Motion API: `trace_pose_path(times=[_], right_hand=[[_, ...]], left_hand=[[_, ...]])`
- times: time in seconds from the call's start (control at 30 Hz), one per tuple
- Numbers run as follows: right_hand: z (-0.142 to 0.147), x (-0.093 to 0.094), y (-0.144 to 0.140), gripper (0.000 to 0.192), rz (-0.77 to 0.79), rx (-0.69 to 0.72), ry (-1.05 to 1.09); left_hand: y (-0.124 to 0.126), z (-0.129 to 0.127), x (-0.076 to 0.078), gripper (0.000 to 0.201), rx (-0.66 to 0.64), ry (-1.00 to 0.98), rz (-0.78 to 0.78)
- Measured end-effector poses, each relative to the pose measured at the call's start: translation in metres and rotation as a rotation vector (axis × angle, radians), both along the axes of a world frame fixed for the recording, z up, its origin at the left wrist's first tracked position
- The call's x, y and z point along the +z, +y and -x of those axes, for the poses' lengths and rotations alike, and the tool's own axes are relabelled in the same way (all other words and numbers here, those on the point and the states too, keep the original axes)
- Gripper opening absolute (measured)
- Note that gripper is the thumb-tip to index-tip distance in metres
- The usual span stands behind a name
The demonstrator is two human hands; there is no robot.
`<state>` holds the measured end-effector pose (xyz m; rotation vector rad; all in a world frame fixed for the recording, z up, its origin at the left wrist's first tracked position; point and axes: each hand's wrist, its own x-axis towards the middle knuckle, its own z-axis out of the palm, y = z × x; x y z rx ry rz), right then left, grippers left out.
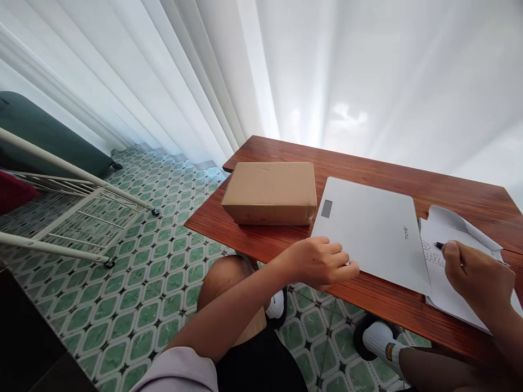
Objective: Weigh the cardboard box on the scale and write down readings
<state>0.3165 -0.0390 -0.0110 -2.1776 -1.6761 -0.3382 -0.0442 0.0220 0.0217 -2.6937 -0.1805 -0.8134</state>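
Step in hand, judged: writing on paper sheets [449, 283], which lie just right of the closed laptop [371, 234] on the tabletop [368, 163]; right hand [476, 275] clamped on pen [439, 245], left hand [322, 261] loosely curled, holding nothing, at laptop's near-left edge. Next move prob. needs steady pen pressure w/ sheets kept flat. Count: 1 laptop, 1 cardboard box [269, 191] left of laptop, 1 pen, approx. 2 sheets.

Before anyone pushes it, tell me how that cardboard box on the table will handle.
The cardboard box looks low and flat-bottomed, so it would probably slide rather than tip or roll. Its plain card faces look matte, likely not slippery on the wooden table. Weight cannot be told: it is closed. It sits near the table's left edge, so a leftward push may drop it.
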Motion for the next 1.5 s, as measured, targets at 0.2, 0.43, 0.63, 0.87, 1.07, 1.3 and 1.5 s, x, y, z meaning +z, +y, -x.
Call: trace_pose_path(times=[0.2,0.43,0.63,0.87,1.07,1.3,1.5], right_hand=[[0.015,0.006,0.005,0.039,-0.037,0.117,-0.083],[0.076,0.026,0.037,0.034,0.012,0.173,0.089],[0.143,0.055,0.063,0.035,0.017,0.286,0.333],[0.199,0.064,0.087,0.026,-0.043,0.495,0.573],[0.228,0.054,0.1,0.045,-0.054,0.558,0.671],[0.246,0.041,0.108,0.07,0.068,0.524,0.83],[0.25,0.037,0.109,0.072,0.108,0.531,0.796]], left_hand=[[0.007,0.018,0.012,0.008,0.082,-0.098,-0.024],[0.016,0.038,0.027,0.024,0.195,-0.227,0.041],[0.022,0.058,0.039,0.032,0.33,-0.432,0.159],[0.031,0.089,0.042,0.037,0.628,-0.67,0.245],[0.043,0.112,0.041,0.038,0.953,-0.693,0.345],[0.05,0.127,0.042,0.044,1.131,-0.643,0.439],[0.05,0.128,0.039,0.051,1.288,-0.516,0.547]])
